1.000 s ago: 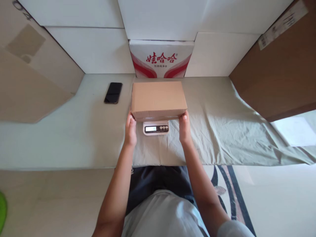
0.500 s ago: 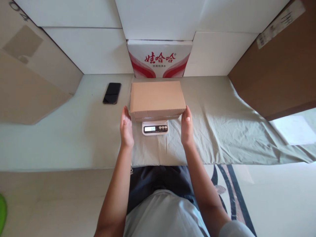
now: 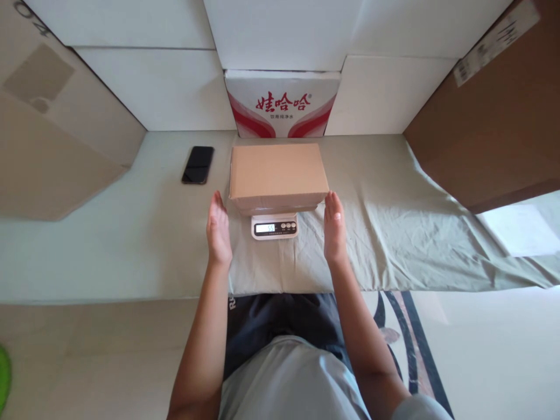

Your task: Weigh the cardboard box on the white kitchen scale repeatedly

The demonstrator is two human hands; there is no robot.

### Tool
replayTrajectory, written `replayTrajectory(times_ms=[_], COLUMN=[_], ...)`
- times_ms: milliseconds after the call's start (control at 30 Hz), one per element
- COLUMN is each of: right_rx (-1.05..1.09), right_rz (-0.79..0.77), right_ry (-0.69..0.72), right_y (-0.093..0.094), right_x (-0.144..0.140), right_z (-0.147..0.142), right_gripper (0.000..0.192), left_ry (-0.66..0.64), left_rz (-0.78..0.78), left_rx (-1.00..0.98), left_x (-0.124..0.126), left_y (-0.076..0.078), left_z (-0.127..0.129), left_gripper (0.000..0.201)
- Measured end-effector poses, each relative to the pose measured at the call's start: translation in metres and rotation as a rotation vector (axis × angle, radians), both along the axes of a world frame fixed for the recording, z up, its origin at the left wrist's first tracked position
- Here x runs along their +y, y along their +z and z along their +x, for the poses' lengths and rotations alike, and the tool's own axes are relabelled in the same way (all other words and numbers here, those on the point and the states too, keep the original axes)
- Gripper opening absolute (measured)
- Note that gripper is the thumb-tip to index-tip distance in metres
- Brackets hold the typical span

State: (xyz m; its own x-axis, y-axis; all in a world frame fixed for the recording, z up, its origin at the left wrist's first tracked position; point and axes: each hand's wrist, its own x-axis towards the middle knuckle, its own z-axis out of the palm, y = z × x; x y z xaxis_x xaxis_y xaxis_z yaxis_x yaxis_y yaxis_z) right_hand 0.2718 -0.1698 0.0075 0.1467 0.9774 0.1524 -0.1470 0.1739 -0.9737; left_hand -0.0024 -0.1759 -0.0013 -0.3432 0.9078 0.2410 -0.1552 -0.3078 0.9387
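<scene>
A brown cardboard box (image 3: 277,170) rests on a small white digital scale (image 3: 275,235), covering most of it. The scale's lit display and a few buttons show at the front; the display appears to read 55. My left hand (image 3: 219,227) is held upright off the box's left side, fingers straight and holding nothing. On the other side, my right hand (image 3: 335,227) is also open with straight fingers, its tips close to the box's front right corner. Whether those tips touch the box I cannot tell.
A black phone (image 3: 198,165) lies left of the box on the pale green cloth (image 3: 144,245). Behind stands a white and red carton (image 3: 283,105) with Chinese lettering. Large cardboard boxes flank the left (image 3: 74,140) and right (image 3: 485,128). A white sheet (image 3: 518,230) lies at the right.
Both hands have drawn outward from the box, the left further than the right. The box stays put on the scale, and the display has gone from about 69 to about 55.
</scene>
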Motion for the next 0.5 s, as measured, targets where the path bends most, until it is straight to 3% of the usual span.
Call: replayTrajectory(times_ms=[500], right_rx=[-0.03], right_rz=[0.025], right_ry=[0.018], right_y=[-0.0034], right_x=[0.0008], right_z=[0.0027], right_gripper=[0.062], left_ry=[-0.029], left_rz=[-0.001], left_rx=[0.005], left_x=[-0.003], left_y=[0.0025], left_z=[0.0035], left_gripper=[0.072])
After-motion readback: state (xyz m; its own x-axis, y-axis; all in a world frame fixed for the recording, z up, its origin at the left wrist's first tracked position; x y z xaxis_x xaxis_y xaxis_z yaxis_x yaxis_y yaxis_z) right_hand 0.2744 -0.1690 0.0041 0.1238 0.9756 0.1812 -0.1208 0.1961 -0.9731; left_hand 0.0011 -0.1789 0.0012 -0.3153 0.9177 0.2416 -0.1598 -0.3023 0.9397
